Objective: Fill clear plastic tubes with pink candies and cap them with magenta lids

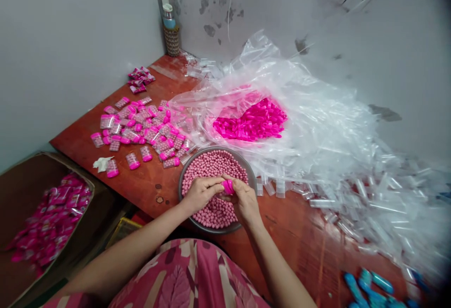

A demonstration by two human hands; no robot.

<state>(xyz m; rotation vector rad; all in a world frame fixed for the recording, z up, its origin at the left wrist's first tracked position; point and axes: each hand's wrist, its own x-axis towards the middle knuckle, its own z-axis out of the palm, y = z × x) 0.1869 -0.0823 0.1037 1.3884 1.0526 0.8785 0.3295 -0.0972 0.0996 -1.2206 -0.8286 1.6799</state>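
Over a dark round bowl (252, 181) of small pink balls (215, 214), both hands meet at a bright pink plastic cap (228, 186). My left hand (205, 192) pinches it from the left with the fingertips. From the other side, my right hand (245, 199) has closed thumb and fingers round it. Whether a clear container is attached to the cap is hidden by the right fingers. Left of the bowl lies a spread of clear little containers with pink caps (165, 146), filled with pink balls.
An open plastic bag (317, 124) of loose pink caps (260, 120) lies behind the bowl. Clear empty containers (373, 214) cover the right side. Blue containers (369, 284) lie front right, a box of pink packets (56, 214) stands left, and a bottle (169, 19) is in the corner.
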